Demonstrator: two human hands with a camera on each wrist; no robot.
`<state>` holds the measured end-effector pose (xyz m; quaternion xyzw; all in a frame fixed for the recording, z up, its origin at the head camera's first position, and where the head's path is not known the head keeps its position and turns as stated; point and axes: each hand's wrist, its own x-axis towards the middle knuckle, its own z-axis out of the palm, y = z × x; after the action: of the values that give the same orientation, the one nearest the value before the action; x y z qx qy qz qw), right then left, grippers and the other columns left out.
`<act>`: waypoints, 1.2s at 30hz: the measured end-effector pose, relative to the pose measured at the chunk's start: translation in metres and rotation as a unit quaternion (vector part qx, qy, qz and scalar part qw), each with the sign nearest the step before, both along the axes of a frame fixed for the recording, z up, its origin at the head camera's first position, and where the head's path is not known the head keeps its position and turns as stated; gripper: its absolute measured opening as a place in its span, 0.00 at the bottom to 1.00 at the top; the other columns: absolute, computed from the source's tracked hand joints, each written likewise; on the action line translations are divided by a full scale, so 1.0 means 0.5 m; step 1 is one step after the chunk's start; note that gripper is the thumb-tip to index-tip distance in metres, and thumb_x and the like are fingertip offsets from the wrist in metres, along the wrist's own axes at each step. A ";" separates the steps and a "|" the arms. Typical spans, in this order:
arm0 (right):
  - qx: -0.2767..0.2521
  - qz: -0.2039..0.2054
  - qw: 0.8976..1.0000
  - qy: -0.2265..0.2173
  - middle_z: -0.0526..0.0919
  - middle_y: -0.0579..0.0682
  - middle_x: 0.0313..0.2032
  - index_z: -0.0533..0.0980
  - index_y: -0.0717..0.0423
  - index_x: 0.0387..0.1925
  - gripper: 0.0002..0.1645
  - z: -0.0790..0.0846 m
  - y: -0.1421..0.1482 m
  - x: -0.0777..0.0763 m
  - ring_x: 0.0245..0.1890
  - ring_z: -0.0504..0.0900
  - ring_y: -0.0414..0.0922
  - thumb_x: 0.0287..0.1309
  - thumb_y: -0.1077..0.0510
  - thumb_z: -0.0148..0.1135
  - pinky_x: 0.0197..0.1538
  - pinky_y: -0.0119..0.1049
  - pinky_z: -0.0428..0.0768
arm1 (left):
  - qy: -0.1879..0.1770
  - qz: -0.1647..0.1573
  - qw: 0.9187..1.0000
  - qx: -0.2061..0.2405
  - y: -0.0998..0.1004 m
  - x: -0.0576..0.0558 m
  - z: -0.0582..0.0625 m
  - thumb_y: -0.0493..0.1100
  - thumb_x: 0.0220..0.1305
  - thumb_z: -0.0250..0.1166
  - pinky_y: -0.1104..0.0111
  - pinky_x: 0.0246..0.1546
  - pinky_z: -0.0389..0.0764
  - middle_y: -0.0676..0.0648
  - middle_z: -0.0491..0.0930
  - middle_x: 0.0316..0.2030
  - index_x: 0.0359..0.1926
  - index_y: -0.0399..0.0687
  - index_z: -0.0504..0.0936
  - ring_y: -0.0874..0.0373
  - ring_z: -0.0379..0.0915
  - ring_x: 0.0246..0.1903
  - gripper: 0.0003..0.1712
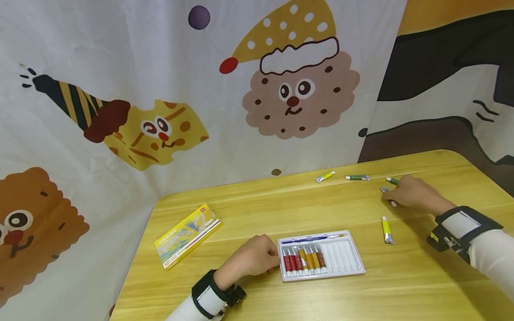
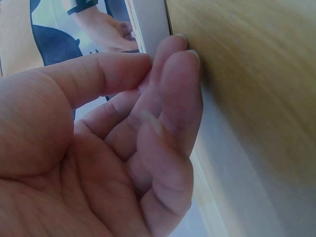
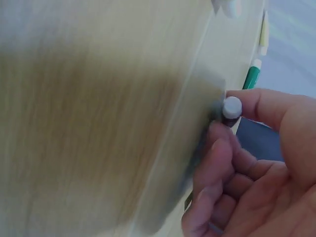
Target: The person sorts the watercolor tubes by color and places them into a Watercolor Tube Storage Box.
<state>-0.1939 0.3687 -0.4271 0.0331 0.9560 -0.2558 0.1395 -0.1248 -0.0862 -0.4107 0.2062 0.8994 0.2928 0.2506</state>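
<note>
My right hand (image 1: 413,194) pinches a paint tube with a white cap (image 3: 232,107) between thumb and forefinger, low over the table's right side. Its label is mostly hidden by the fingers. Just beyond the fingers lies a green tube (image 1: 392,181). At the middle front is a white plastic tray (image 1: 321,279), with red, ochre and brown tubes (image 1: 305,261) in its left slots and a blue paintbrush (image 1: 313,239) along its top. My left hand (image 1: 257,256) holds the tray's left edge, thumb and curled fingertips meeting at the rim in the left wrist view.
A yellow tube (image 1: 387,229) lies between the tray and my right forearm. Another yellow tube (image 1: 325,176) and a dark green one (image 1: 357,177) lie near the back edge. A yellow printed box (image 1: 187,236) lies at the left. Behind the table hangs a cartoon-patterned cloth (image 1: 225,147).
</note>
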 end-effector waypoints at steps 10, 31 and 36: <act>-0.045 0.027 0.996 0.074 0.71 0.44 0.17 0.82 0.59 0.24 0.22 0.046 -0.068 0.030 0.18 0.65 0.41 0.70 0.48 0.64 0.22 0.32 0.61 | -0.005 0.002 1.000 -0.002 -0.001 0.000 -0.002 0.37 0.68 0.67 0.73 0.14 0.62 0.55 0.74 0.10 0.15 0.48 0.84 0.65 0.64 0.10 0.21; -0.153 0.104 0.982 0.030 0.67 0.43 0.19 0.81 0.55 0.28 0.17 0.088 -0.274 0.158 0.18 0.61 0.39 0.71 0.50 0.66 0.21 0.31 0.59 | -0.005 -0.003 1.000 0.000 -0.002 0.000 -0.001 0.36 0.68 0.67 0.73 0.14 0.62 0.52 0.78 0.12 0.15 0.47 0.84 0.65 0.62 0.11 0.21; -0.156 0.111 0.981 0.013 0.75 0.43 0.20 0.81 0.53 0.25 0.16 0.077 -0.308 0.180 0.19 0.63 0.39 0.67 0.50 0.70 0.22 0.30 0.59 | -0.009 -0.001 1.000 0.005 -0.002 0.000 -0.001 0.37 0.69 0.67 0.73 0.15 0.62 0.51 0.79 0.13 0.16 0.48 0.84 0.64 0.63 0.11 0.21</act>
<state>-0.1040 0.2148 -0.3885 -0.0988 0.9038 -0.3855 0.1576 -0.1248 -0.0871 -0.4113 0.2057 0.8956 0.2984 0.2580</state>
